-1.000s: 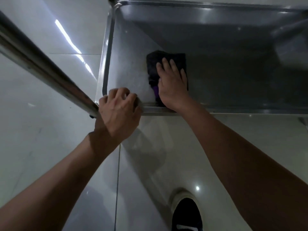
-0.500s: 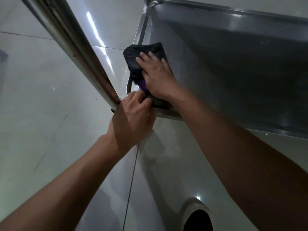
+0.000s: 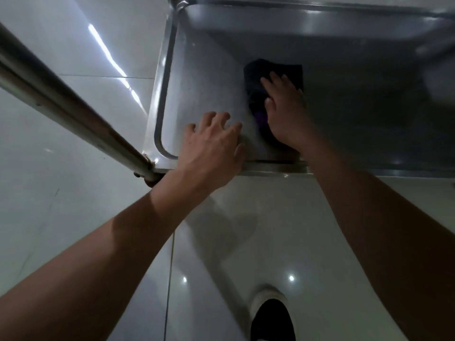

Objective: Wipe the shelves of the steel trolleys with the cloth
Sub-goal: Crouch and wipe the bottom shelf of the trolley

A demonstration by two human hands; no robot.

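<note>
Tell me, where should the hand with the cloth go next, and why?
Probably slide it farther right along the shelf. The right hand presses the dark cloth flat near the shelf's left part, while the darker stretch to the right lies beyond the cloth. The left hand rests on the near edge, seemingly steadying the trolley.

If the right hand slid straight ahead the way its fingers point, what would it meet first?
Probably the shelf's far raised rim. The right hand presses the cloth flat, and only bare steel shows ahead, though shadow hides detail.
</note>
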